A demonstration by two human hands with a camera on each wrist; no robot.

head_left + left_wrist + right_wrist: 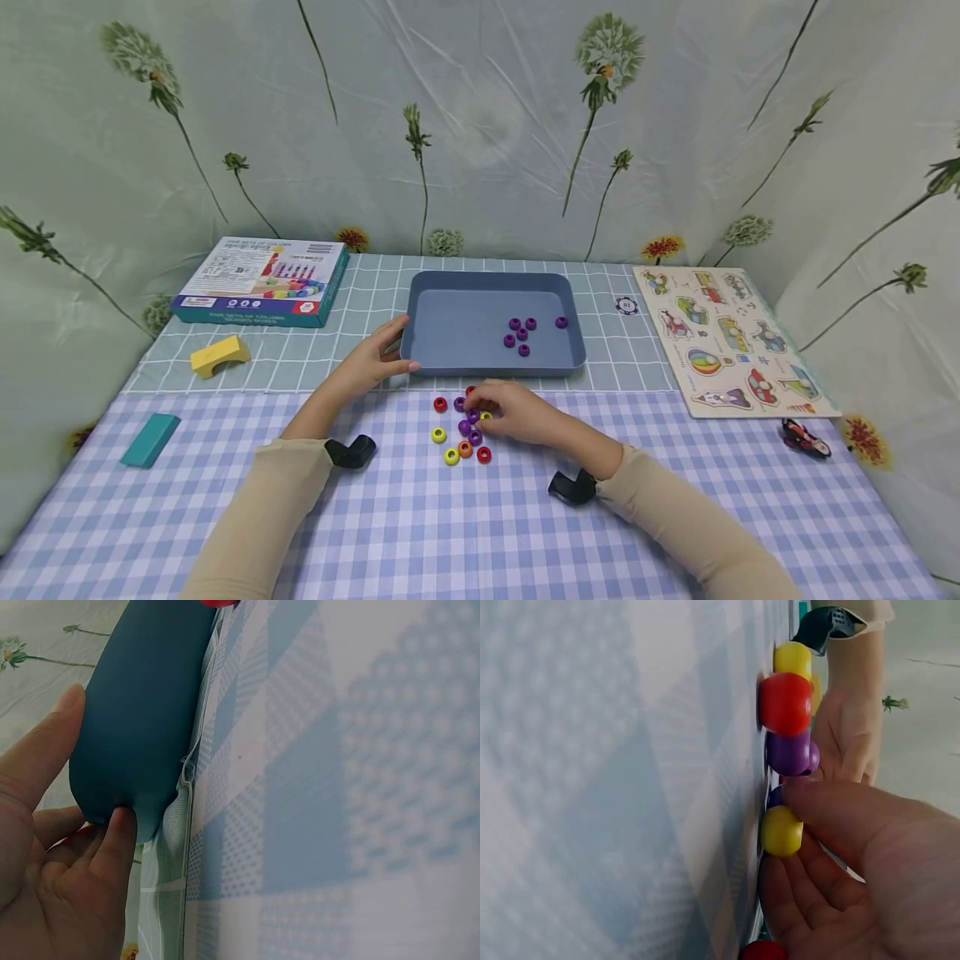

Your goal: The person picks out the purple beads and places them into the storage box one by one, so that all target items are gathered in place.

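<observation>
A blue-grey tray (pixel 457 325) holds several purple beads (pixel 522 334) toward its right side. My left hand (pixel 367 358) grips its front left corner; in the left wrist view the thumb lies against the tray wall (pixel 142 705) and the bent fingers are at the corner. Just in front of the tray, my right hand (pixel 517 414) is among loose beads, its thumb and forefinger pinching a purple bead (pixel 472 416). Beside those fingertips are a yellow bead (pixel 781 831), a red bead (pixel 785 703) and another purple bead (pixel 787 754). An orange bead (pixel 465 449) lies nearer to me.
At the back left lies a bead-set box (pixel 262 279), with a yellow arch block (pixel 220 357) and a teal block (pixel 150 440) in front. A wooden picture puzzle board (pixel 735 342) and a small toy motorcycle (pixel 806 438) are on the right. A patterned curtain (pixel 480 125) hangs behind.
</observation>
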